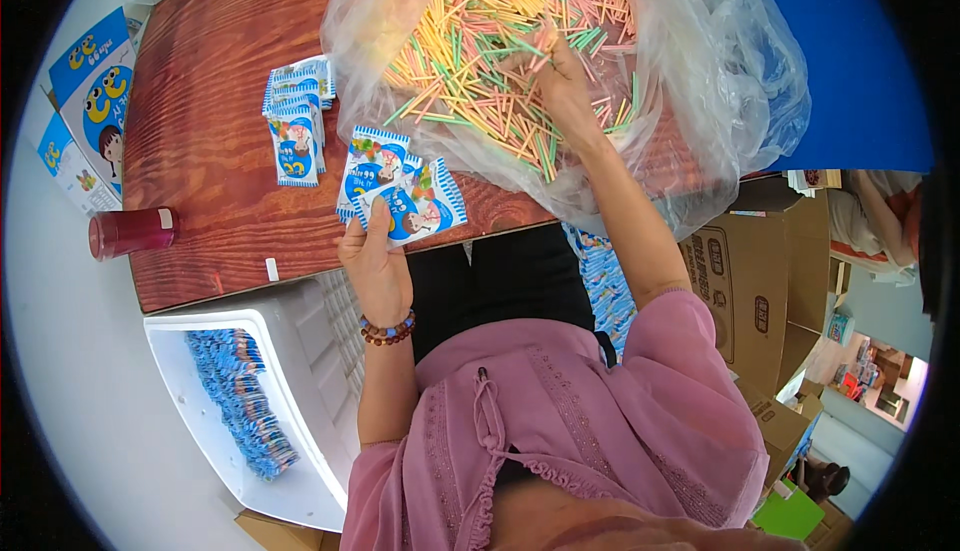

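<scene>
Left grip (380,276) pinches blue-and-white packets (425,211) under its thumb, probably to stop the fan slipping; right grip (568,86) reaches among coloured sticks (450,76), its closure unclear. Clear plastic (725,81) presumably corrals them on the reddish wooden tabletop (230,26), cardboard cartons (745,301) stacked at right.

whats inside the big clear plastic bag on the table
Thin pink, yellow and green sticks lie in the clear bag, with the right hand among them. What lies beneath the top layer is covered.
</scene>
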### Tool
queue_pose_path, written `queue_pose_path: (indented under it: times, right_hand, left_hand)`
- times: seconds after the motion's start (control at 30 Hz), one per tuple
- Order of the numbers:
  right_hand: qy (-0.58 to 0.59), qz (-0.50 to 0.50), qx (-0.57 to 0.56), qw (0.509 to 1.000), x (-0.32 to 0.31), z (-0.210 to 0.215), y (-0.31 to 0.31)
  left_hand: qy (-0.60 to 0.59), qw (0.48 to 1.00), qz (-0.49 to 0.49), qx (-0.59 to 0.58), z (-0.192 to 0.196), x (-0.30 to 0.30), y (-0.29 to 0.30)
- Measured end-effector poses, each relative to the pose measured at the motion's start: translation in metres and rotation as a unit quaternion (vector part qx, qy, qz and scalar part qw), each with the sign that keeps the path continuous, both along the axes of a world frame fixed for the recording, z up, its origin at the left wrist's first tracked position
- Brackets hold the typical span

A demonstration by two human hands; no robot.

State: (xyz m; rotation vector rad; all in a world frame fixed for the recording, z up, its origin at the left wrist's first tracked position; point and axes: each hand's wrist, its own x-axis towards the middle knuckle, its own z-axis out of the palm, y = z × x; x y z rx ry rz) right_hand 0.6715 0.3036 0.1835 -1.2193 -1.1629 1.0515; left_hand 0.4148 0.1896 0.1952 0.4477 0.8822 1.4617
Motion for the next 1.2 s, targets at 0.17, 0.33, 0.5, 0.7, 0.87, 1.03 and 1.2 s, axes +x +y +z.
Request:
queue_pose_path:
  times: [0.17,0.33,0.5,0.7,0.87,1.03,1.2]
  right_hand:
    - [-0.22,-0.02,0.066,0.973,0.008,-0.022,0.006]
    - [-0.047,-0.008,0.041,0.998,-0.003,-0.012,-0.001]
    - [-0.028,-0.04,0.039,0.998,0.008,-0.01,-0.003]
    - [-0.101,-0.027,0.053,0.993,0.001,-0.021,-0.003]
    - [-0.274,-0.021,0.091,0.957,0.008,-0.032,0.001]
    - [0.05,-0.04,0.049,0.997,0.001,-0.001,-0.013]
    - [-0.062,-0.006,0.025,0.998,0.012,-0.015,-0.007]
  left_hand:
    - [0.002,1.0,-0.002,0.005,0.001,0.002,0.0]
    - [0.002,1.0,-0.007,0.009,-0.002,0.001,0.0]
    - [-0.001,1.0,-0.003,0.0,0.001,0.001,0.0]
    - [0.008,1.0,-0.002,0.004,0.001,0.001,0.0]
    - [0.011,1.0,-0.01,0.011,0.0,0.001,0.0]
    - [0.014,1.0,-0.005,0.002,-0.001,-0.001,-0.002]
    - [0.013,1.0,-0.008,0.011,-0.004,-0.001,-0.001]
